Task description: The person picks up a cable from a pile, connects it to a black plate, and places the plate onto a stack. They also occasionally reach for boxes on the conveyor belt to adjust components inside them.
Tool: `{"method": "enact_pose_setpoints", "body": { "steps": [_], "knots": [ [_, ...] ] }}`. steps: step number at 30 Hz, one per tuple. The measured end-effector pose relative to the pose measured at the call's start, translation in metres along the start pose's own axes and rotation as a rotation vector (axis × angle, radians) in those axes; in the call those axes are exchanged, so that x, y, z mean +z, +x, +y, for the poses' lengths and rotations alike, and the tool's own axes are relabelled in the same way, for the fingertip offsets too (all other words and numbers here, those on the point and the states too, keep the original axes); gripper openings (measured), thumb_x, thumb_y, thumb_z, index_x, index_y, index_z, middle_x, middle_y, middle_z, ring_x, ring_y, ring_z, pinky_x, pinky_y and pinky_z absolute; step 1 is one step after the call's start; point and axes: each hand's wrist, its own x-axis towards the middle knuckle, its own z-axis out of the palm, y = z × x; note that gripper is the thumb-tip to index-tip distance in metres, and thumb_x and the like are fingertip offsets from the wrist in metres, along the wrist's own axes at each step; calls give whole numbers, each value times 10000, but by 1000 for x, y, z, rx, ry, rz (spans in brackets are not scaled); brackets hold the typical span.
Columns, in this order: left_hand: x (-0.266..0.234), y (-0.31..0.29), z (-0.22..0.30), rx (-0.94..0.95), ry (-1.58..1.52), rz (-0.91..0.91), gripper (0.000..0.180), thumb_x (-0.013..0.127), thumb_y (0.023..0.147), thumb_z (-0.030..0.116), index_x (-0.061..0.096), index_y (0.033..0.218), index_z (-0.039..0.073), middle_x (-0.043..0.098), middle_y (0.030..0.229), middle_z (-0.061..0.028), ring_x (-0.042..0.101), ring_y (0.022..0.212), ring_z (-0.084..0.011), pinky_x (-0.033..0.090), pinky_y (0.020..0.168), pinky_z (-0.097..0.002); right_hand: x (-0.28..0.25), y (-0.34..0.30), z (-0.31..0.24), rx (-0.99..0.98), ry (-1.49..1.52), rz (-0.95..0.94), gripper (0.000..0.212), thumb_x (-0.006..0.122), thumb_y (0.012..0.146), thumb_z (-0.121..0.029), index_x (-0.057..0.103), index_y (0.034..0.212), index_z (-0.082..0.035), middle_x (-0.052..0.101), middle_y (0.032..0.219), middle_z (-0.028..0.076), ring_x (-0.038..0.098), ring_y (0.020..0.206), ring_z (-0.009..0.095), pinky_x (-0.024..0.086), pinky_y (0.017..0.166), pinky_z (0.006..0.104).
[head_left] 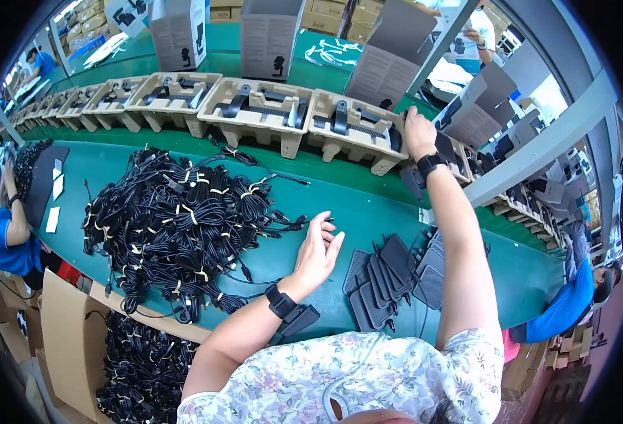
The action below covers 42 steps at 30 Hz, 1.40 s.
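My left hand (315, 253) hovers over the green table, palm turned inward, fingers loosely apart and slightly bent. Just to its left lies a large heap of black cables (184, 219), bundled with pale ties; some cable ends reach close to the fingertips. Stretched forward, my right hand (420, 134) is at the right end of a beige moulded tray (357, 138) holding black parts. Its fingers are bent down there, and what they grip is hidden. Between my arms, several flat black pads (382, 275) lie overlapped on the table, with more beside my right forearm.
Beige trays (255, 116) stand in a row along the green line. Tall grey printed boxes (272, 39) are behind them. A metal post (530, 159) slants close to my right arm. A carton of cables (145, 367) sits below left. Co-workers in blue (0, 237) are at both sides.
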Motion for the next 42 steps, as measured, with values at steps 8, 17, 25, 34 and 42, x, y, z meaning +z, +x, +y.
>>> {"method": "enact_pose_setpoints", "body": {
  "steps": [8, 17, 25, 34, 42],
  "knots": [
    [-3, 1, -5, 14, -17, 46, 457, 555, 870, 151, 324, 1237, 7, 509, 986, -130, 548, 763, -181, 489, 650, -294, 15, -11, 16, 150, 152, -136, 225, 489, 838, -231, 594, 860, -34, 629, 882, 175, 607, 854, 337, 488, 725, 439],
    [3, 4, -13, 6, 19, 40, 408, 571, 846, 112, 387, 1196, 10, 513, 988, -137, 552, 746, -191, 488, 637, -304, 35, -11, 32, 118, 536, -129, 189, 493, 805, -132, 595, 949, -64, 608, 929, 201, 562, 895, 382, 446, 753, 429],
    [5, 9, -9, 43, 68, 15, 393, 568, 839, 91, 397, 1183, 9, 511, 981, -136, 555, 745, -192, 490, 623, -297, 37, -16, 48, 105, 543, -124, 218, 499, 817, -152, 616, 986, -80, 626, 927, 175, 584, 897, 337, 467, 773, 399],
    [-2, 5, -12, 20, 65, 12, 355, 558, 843, 96, 421, 1158, 10, 500, 999, -137, 556, 750, -188, 494, 626, -296, -87, -153, 2, -69, 504, -478, 360, 582, 818, -391, 598, 1013, -89, 612, 956, 158, 590, 854, 325, 474, 730, 394],
    [0, 6, -9, 49, 117, -12, 311, 555, 848, 110, 451, 1126, 17, 496, 1003, -136, 558, 762, -187, 495, 633, -295, -97, -256, -7, -289, 510, -279, 556, 662, 732, -449, 554, 1116, -62, 614, 924, 126, 585, 797, 300, 477, 706, 377]
  ]
}}
